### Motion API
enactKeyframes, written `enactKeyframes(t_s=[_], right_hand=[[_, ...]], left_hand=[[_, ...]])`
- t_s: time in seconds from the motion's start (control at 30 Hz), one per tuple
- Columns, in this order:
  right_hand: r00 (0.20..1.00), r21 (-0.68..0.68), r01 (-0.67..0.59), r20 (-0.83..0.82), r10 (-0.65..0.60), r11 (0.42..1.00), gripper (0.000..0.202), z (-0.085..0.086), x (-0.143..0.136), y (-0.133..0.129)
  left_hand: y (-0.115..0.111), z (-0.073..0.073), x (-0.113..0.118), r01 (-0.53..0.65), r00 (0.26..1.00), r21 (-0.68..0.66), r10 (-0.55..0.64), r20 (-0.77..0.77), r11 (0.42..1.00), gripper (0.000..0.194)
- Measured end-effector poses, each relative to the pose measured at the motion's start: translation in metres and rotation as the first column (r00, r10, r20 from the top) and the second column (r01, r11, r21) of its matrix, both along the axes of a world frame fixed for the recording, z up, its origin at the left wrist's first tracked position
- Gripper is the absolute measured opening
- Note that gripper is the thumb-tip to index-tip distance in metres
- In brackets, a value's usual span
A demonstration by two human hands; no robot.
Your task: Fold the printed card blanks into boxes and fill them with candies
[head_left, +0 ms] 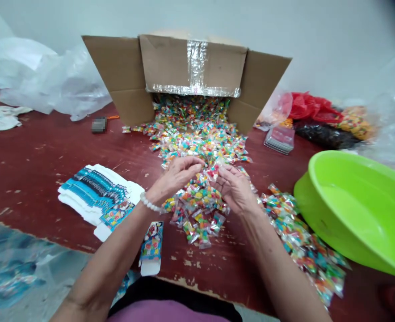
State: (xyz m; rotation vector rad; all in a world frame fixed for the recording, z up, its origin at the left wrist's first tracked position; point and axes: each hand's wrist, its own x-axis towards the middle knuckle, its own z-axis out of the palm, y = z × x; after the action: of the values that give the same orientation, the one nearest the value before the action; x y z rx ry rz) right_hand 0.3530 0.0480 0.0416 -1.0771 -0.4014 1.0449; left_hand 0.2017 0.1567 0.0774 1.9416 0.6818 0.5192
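Over a heap of small clear candy packets point(197, 197), both of my hands are close together. My right hand point(236, 185) pinches one candy packet point(212, 172) with red showing through its wrapper. My left hand point(180, 174), wearing a pale bead bracelet, has thumb and index fingertips pressed together just left of that packet; whatever they hold is too small to make out. Behind them, an open cardboard box point(192, 65) lies tipped with candy packets spilling out. A small blue printed carton point(151, 248) lies near the table's front edge, below my left forearm.
Flat blue-and-white cartons point(98, 194) lie fanned out on the left of the dark red table point(26, 179). A green basin point(351, 210) stands at right beside more packets point(294, 232). Plastic bags point(50, 76) and red bags point(311, 107) line the back.
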Motion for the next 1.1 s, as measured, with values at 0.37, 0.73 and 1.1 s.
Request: enactKeyframes(t_s=[0.37, 0.73, 1.1], right_hand=[[0.783, -0.294, 0.116, 0.615, 0.095, 0.949, 0.034, -0.059, -0.044, -0.153], [0.609, -0.25, 0.226, 0.79, 0.064, 0.942, 0.031, -0.069, -0.056, -0.158], [0.884, -0.11, 0.114, 0.465, -0.05, 0.987, 0.031, -0.025, -0.151, -0.155]], left_hand=[[-0.122, -0.072, -0.161, -0.131, 0.831, 0.567, 0.402, -0.384, 0.813, 0.057], [-0.098, -0.06, -0.145, -0.184, 0.813, 0.276, 0.304, -0.497, 0.943, 0.052], [-0.17, -0.057, -0.181, -0.174, 0.853, -0.889, 0.516, 0.078, 0.423, 0.054]])
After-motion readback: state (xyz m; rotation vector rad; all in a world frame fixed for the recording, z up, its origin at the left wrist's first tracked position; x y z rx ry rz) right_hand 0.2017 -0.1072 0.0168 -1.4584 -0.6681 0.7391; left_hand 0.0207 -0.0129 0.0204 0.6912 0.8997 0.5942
